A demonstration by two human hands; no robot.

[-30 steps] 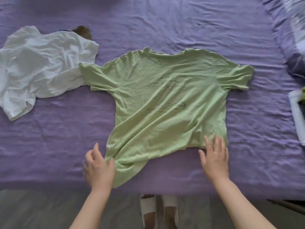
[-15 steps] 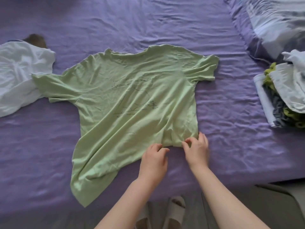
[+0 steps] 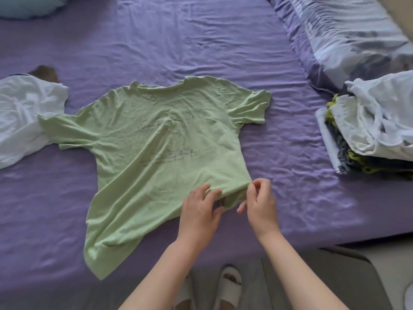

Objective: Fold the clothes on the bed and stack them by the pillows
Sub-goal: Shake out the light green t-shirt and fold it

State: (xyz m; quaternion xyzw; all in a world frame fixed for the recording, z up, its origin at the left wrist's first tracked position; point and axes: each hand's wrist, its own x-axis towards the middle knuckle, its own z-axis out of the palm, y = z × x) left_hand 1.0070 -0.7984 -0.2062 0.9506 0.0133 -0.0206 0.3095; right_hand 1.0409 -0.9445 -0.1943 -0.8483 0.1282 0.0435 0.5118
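A light green T-shirt (image 3: pixel 161 139) with a line drawing lies spread on the purple bed (image 3: pixel 201 41), neck away from me. Its left hem corner hangs toward the bed's near edge. My left hand (image 3: pixel 201 209) grips the hem near the right corner, fingers curled into the fabric. My right hand (image 3: pixel 259 198) pinches the right hem corner and lifts it a little off the sheet. A crumpled white T-shirt (image 3: pixel 20 121) lies at the left. At the right, a stack of folded clothes (image 3: pixel 375 135) sits beside the patterned pillow (image 3: pixel 348 34).
A small brown object (image 3: pixel 44 73) peeks out behind the white T-shirt. A pale blue cushion (image 3: pixel 29 5) sits at the far left corner. My feet in white slippers (image 3: pixel 228 285) stand on the grey floor at the bed's near edge.
Both hands moved from flat beside the hem to its right corner and took hold of it. The view swung right, bringing the pillow and folded stack into sight.
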